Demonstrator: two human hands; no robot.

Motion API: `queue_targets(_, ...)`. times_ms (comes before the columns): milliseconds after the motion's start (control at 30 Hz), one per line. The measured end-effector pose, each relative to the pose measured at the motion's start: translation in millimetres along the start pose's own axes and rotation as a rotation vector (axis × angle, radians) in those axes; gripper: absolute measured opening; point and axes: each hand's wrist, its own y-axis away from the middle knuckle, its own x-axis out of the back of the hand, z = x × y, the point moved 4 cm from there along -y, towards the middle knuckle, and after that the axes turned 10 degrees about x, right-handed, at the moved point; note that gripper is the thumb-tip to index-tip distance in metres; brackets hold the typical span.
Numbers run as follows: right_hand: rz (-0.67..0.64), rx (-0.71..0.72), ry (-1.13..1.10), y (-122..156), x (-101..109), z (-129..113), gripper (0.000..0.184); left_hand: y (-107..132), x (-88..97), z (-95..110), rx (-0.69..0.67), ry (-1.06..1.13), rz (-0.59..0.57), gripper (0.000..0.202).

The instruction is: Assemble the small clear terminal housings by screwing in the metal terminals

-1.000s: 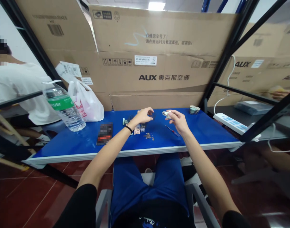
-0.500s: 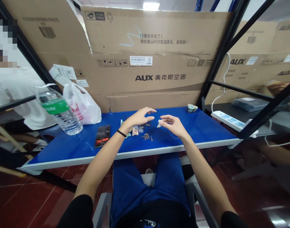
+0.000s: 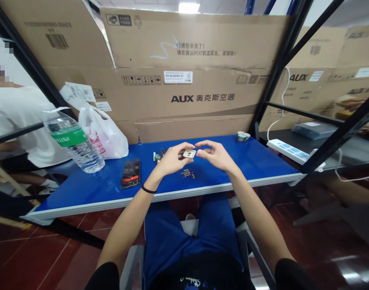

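Note:
Over the middle of the blue table (image 3: 256,165), my left hand (image 3: 171,159) and my right hand (image 3: 215,154) pinch a small beige flat part (image 3: 189,153) between their fingertips, one on each side of it. Just below the hands lies a little heap of small metal pieces (image 3: 187,174). A few more small parts (image 3: 159,155) sit behind my left hand, partly hidden by it.
A dark phone (image 3: 130,173) lies left of my hands. Farther left stand a clear water bottle (image 3: 74,141) and a white plastic bag (image 3: 103,133). A small grey part (image 3: 243,137) sits at the back right. Cardboard boxes (image 3: 187,72) wall off the rear. Another person in white (image 3: 24,121) sits at the left.
Both hands have drawn together from apart and now hold the beige part between them. The camera view has shifted slightly.

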Motion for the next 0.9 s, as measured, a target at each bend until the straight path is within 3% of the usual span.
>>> queue_targets(100, 0.108, -0.038, 0.365, 21, 36, 13, 0.039, 13, 6.4, -16, 0.069, 0.148, 0.051, 0.061)
queue_targets(200, -0.056, -0.229, 0.705, 44, 66, 41, 0.051, 27, 13.6, -32, 0.121, 0.302, 0.065, 0.059)
queue_targets(267, -0.130, -0.281, 0.776, 56, 77, 57, 0.058, 33, 16.5, -40, 0.140, 0.397, 0.043, 0.057)
queue_targets(400, -0.086, -0.259, 0.718, 64, 84, 73, 0.018, 39, 20.0, -48, 0.161, 0.438, 0.069, 0.060)
queue_targets(467, -0.044, -0.256, 0.681, 65, 85, 76, 0.007, 42, 21.0, -50, 0.168, 0.438, 0.107, 0.063)
queue_targets(667, 0.152, -0.209, 0.553, 65, 90, 69, 0.028, 54, 15.2, -52, 0.191, 0.411, 0.076, 0.053)
queue_targets(767, 0.254, -0.116, 0.406, 61, 83, 49, 0.041, 57, 7.1, -53, 0.204, 0.400, 0.055, 0.051)
queue_targets(900, 0.402, 0.092, 0.153, 61, 65, 11, 0.040, 61, -6.0, -54, 0.238, 0.296, 0.081, 0.052)
